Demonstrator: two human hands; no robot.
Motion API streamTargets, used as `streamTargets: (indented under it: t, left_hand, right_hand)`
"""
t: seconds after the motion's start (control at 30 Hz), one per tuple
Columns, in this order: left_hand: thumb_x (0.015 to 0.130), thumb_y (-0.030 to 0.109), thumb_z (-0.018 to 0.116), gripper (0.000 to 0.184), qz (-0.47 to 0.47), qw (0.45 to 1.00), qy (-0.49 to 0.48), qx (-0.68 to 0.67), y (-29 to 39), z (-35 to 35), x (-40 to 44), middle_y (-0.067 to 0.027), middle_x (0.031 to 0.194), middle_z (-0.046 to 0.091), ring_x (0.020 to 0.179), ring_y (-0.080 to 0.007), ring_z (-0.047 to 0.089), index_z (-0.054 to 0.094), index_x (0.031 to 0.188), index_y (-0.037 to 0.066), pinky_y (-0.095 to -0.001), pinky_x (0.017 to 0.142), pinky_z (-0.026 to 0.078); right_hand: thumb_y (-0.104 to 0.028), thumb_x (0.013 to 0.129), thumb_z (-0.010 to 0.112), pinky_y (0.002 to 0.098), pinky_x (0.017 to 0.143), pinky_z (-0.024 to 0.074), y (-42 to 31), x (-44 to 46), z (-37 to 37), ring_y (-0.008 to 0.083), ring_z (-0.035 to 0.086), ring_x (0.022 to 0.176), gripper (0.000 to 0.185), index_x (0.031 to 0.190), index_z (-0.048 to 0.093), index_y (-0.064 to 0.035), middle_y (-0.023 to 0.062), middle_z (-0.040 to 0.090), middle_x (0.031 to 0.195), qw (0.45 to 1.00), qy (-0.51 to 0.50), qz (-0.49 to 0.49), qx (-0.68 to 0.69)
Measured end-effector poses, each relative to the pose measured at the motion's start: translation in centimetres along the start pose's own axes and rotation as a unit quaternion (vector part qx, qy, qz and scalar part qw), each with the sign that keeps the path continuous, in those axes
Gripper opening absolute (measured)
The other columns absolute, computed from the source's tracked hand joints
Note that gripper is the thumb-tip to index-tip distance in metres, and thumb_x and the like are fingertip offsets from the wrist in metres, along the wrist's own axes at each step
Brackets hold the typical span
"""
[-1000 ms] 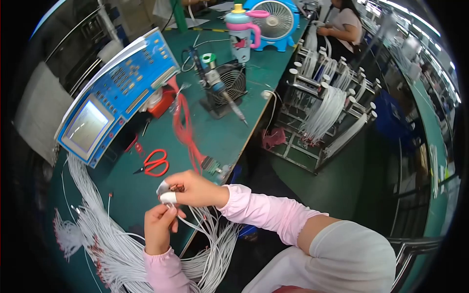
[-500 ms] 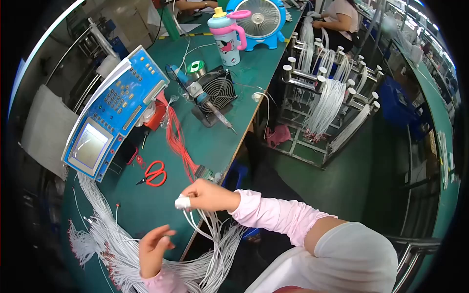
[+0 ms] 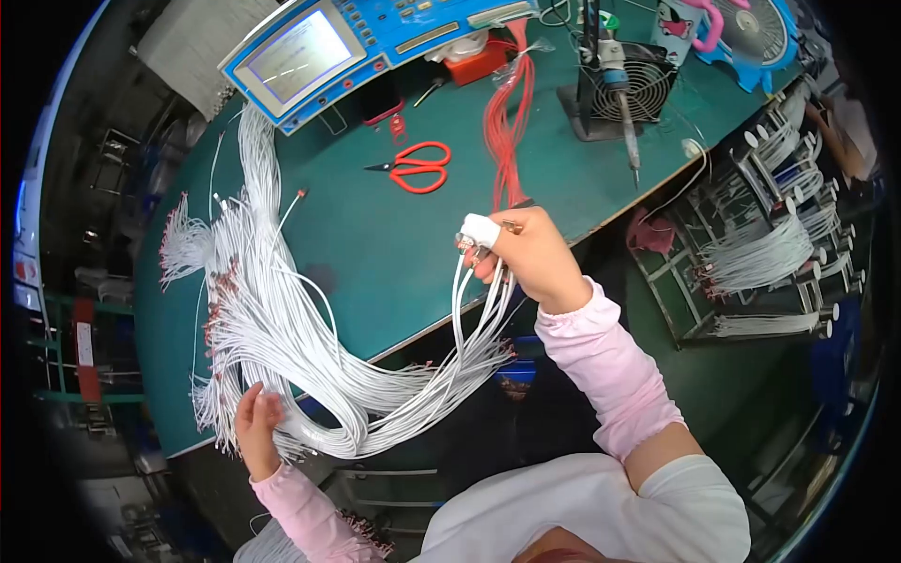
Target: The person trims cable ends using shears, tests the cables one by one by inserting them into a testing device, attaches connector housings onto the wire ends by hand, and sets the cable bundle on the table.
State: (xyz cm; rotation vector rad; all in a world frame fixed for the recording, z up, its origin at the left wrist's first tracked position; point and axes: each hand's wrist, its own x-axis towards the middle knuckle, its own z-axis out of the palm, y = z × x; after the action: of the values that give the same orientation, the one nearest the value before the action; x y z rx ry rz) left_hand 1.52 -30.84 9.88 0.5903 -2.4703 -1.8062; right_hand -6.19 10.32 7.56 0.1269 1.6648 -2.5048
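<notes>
My right hand [image 3: 540,258], with a white wrap on its thumb, is closed on a few white cables [image 3: 458,310] close to their metal-tipped ends. The cables hang in a curve from it into a large bundle of white cables [image 3: 310,366] that lies over the table edge. At the left end of that bundle is my left hand [image 3: 257,424], fingers loosely bent and apart, beside the cables' reddish ends. Whether its fingertips touch a cable I cannot tell.
Red-handled scissors [image 3: 419,167] lie on the green table [image 3: 366,253]. Behind are a blue tester [image 3: 375,28] with a screen, red wires [image 3: 509,131], a soldering iron [image 3: 624,113] and a small fan [image 3: 649,86]. A rack of cables [image 3: 770,244] and another person stand at right.
The view has turned, so the table things sit higher and farther right. My left hand has moved along the bundle toward its left end. My right hand still holds its cables.
</notes>
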Motion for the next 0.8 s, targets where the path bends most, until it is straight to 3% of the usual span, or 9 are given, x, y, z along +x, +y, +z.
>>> streamTargets:
  t: [0.13,0.33,0.47,0.5,0.53,0.57,0.6,0.63,0.8]
  left_hand:
    - [0.087,0.023,0.048,0.041,-0.008,0.999,0.039,-0.034,-0.3,2.0,0.7,-0.0124,0.101,0.056,0.088,-0.0182,0.056,0.043,0.116,-0.005,-0.0257,0.074,0.045]
    - [0.086,0.022,0.049,0.039,-0.019,0.973,-0.068,-0.221,-1.6,4.9,6.8,-0.0124,0.108,0.053,0.096,-0.0184,0.053,0.044,0.113,-0.005,-0.0283,0.082,0.042]
    - [0.083,0.024,0.053,0.045,0.012,0.982,0.001,-0.187,-1.1,6.6,8.2,-0.0145,0.108,0.053,0.095,-0.0216,0.055,0.043,0.112,-0.008,-0.0333,0.082,0.045]
    - [0.081,0.018,0.055,0.044,0.019,0.975,-0.003,-0.22,-0.7,6.7,8.2,-0.0138,0.11,0.051,0.096,-0.0213,0.053,0.041,0.115,-0.007,-0.0322,0.083,0.043]
    - [0.08,0.012,0.057,0.046,0.026,0.967,-0.01,-0.253,-0.1,7.0,8.2,-0.013,0.112,0.05,0.097,-0.021,0.052,0.039,0.118,-0.006,-0.031,0.084,0.042]
    - [0.078,0.009,0.057,0.046,0.034,0.959,-0.019,-0.282,0.5,7.4,8.1,-0.0132,0.112,0.05,0.096,-0.0219,0.053,0.039,0.118,-0.006,-0.0311,0.083,0.043]
    - [0.077,0.006,0.058,0.046,0.036,0.96,0.002,-0.278,-0.4,6.9,9.4,-0.0142,0.112,0.05,0.095,-0.0228,0.053,0.039,0.117,-0.008,-0.0317,0.082,0.044]
    - [0.076,0.004,0.059,0.046,0.037,0.961,0.02,-0.273,-1.3,6.5,10.7,-0.0152,0.111,0.05,0.094,-0.0236,0.054,0.039,0.116,-0.009,-0.0323,0.081,0.044]
    - [0.071,-0.003,0.059,0.04,-0.013,0.959,0.008,-0.283,0.2,7.0,11.0,-0.0189,0.098,0.056,0.081,-0.0295,0.059,0.045,0.108,-0.011,-0.0368,0.072,0.049]
  right_hand:
    - [-0.018,0.081,0.054,0.0177,0.045,0.0413,0.1,0.1,0.1,0.0077,0.053,0.049,0.024,0.08,0.061,0.0045,0.007,0.06,0.065,1.0,0.003,-0.004,-0.009]
    - [-0.02,0.081,0.056,0.0184,0.046,0.0413,-0.1,-0.4,0.6,0.0074,0.053,0.05,0.025,0.079,0.061,0.0047,0.0063,0.06,0.065,1.0,0.009,-0.013,-0.022]
    - [-0.015,0.075,0.06,0.0227,0.063,0.043,-1.6,-2.0,-0.2,0.0106,0.054,0.068,0.021,0.084,0.06,0.0039,0.0072,0.059,0.076,0.98,-0.124,-0.066,-0.141]
    - [-0.014,0.067,0.065,0.0258,0.066,0.0427,-4.1,-2.9,-0.4,0.0149,0.054,0.074,0.028,0.088,0.059,0.0022,0.0083,0.058,0.081,0.907,-0.124,-0.169,-0.365]
    - [-0.013,0.061,0.07,0.0287,0.063,0.0439,-5.0,-3.4,-0.2,0.0207,0.055,0.071,0.032,0.088,0.06,-0.0005,0.0113,0.057,0.079,0.861,-0.057,-0.321,-0.39]
    - [-0.013,0.059,0.071,0.0269,0.063,0.0428,-6.6,-4.4,-0.2,0.0197,0.054,0.07,0.028,0.081,0.059,-0.0003,0.009,0.057,0.079,0.848,-0.01,-0.369,-0.379]
    - [-0.015,0.067,0.065,0.0273,0.062,0.042,-7.1,-5.5,0.5,0.0177,0.051,0.066,0.019,0.075,0.056,-0.0003,0.0072,0.057,0.078,0.893,0.019,-0.42,-0.159]
    - [-0.015,0.067,0.065,0.0274,0.062,0.042,-8.1,-6.4,0.5,0.0177,0.051,0.066,0.019,0.075,0.056,-0.0003,0.0072,0.056,0.078,0.869,0.006,-0.485,-0.096]
    - [-0.014,0.067,0.064,0.028,0.062,0.0421,-14.2,-9.8,0.1,0.0179,0.051,0.065,0.018,0.074,0.055,-0.0003,0.0073,0.056,0.078,0.738,-0.309,-0.6,0.009]
